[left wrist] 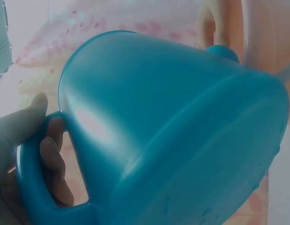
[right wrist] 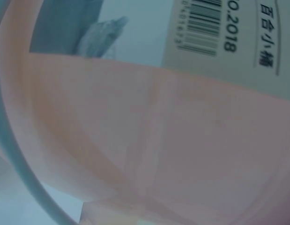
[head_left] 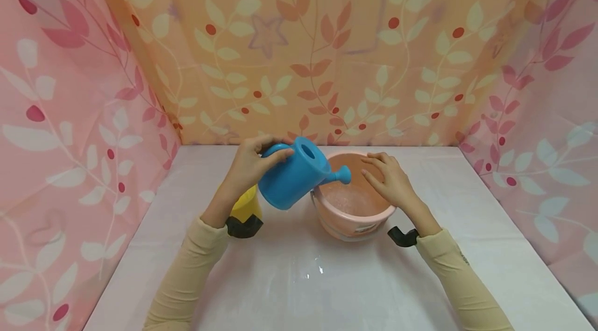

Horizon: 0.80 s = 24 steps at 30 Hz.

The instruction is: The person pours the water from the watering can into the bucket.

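Observation:
My left hand (head_left: 252, 162) grips the handle of a blue watering can (head_left: 291, 178), fingers curled through the loop in the left wrist view. The can is tilted above the table, its round spout head (head_left: 344, 174) over a pink bucket (head_left: 348, 230). Water drops cling to the underside of the can (left wrist: 215, 183). What looks like shallow clear water shows inside the bucket. Over the bucket's right rim lies my right hand (head_left: 392, 183), fingers extended inward. The right wrist view shows only the bucket's outer wall (right wrist: 149, 126) with a printed label (right wrist: 229, 51); the hand is hidden there.
A yellow container (head_left: 246, 204) stands behind my left wrist, partly hidden. Small wet spots (head_left: 320, 270) shine on the white-covered table (head_left: 345, 300) in front of the bucket. The bucket has a pale handle (right wrist: 16, 154). Floral cloth (head_left: 299, 61) encloses the back and sides.

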Tool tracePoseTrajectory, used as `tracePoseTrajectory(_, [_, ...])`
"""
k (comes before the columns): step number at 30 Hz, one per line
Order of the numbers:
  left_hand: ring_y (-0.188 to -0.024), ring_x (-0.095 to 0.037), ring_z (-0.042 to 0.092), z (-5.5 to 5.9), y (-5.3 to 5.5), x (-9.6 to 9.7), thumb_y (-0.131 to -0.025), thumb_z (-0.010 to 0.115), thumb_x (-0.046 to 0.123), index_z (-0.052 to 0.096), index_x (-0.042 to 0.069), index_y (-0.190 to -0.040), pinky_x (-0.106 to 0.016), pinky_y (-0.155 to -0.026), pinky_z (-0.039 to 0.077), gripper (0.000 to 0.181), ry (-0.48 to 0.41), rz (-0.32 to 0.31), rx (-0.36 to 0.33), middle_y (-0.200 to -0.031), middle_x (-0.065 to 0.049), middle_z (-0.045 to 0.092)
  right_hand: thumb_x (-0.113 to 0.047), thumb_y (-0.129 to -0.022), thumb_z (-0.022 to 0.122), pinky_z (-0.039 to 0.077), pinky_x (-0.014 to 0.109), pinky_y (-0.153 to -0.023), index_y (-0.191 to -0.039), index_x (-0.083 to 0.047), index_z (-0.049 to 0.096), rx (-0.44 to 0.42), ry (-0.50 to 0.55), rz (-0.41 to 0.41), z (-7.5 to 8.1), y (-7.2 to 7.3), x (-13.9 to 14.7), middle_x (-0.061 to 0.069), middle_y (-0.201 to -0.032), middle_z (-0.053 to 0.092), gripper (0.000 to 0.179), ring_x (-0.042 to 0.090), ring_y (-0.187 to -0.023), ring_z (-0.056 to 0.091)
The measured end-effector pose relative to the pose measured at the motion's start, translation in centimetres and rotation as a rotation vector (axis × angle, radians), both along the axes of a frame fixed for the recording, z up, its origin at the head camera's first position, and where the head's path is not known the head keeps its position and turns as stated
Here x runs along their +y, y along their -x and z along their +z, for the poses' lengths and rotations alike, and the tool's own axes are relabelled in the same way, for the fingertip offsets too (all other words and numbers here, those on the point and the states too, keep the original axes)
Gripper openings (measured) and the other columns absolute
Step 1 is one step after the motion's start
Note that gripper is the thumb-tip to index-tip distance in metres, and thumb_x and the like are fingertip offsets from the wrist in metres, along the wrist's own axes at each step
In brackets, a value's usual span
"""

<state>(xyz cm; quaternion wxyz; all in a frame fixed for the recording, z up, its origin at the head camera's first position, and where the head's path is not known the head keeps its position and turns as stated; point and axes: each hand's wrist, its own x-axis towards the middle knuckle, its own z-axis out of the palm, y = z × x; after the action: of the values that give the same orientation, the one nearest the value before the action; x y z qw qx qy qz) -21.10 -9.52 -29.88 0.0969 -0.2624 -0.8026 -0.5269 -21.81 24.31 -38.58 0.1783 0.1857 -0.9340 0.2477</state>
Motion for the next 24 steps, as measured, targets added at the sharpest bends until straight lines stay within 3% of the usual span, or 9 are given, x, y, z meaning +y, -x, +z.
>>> tracePoseTrajectory(8, [-0.1,-0.022,0.062,-0.4,0.0,0.0,-0.083,0.067,0.028,0.068,0.018,-0.108,-0.046,-0.087,0.048,0.027,0.017,0.042,0.123,-0.106,-0.004,0.067,-0.028,-0.09,0.061,0.044,0.053,-0.079,-0.123,-0.007,0.058,-0.008,0.004,0.004,-0.1,-0.2,0.0,0.013,-0.127,0.049,0.039,0.032,-0.113,0.044])
tracePoseTrajectory(15, [-0.096,-0.022,0.063,-0.9,0.4,0.1,-0.082,0.069,0.025,0.068,0.011,-0.109,-0.043,-0.085,0.05,0.031,0.069,0.112,0.293,-0.103,-0.005,0.069,-0.023,-0.088,0.063,0.044,0.052,-0.078,-0.123,-0.007,0.058,-0.002,-0.001,-0.001,-0.1,-0.1,0.0,0.014,-0.126,0.049,0.038,0.033,-0.112,0.044])
tracePoseTrajectory(24, [-0.09,-0.019,0.063,-1.3,0.7,0.3,-0.078,0.072,0.026,0.069,0.016,-0.11,-0.037,-0.08,0.052,0.033,0.132,0.176,0.502,-0.1,-0.003,0.07,-0.031,-0.091,0.06,0.044,0.051,-0.079,-0.123,-0.007,0.058,-0.006,-0.005,-0.001,-0.1,-0.1,0.1,0.013,-0.128,0.049,0.041,0.032,-0.111,0.045])
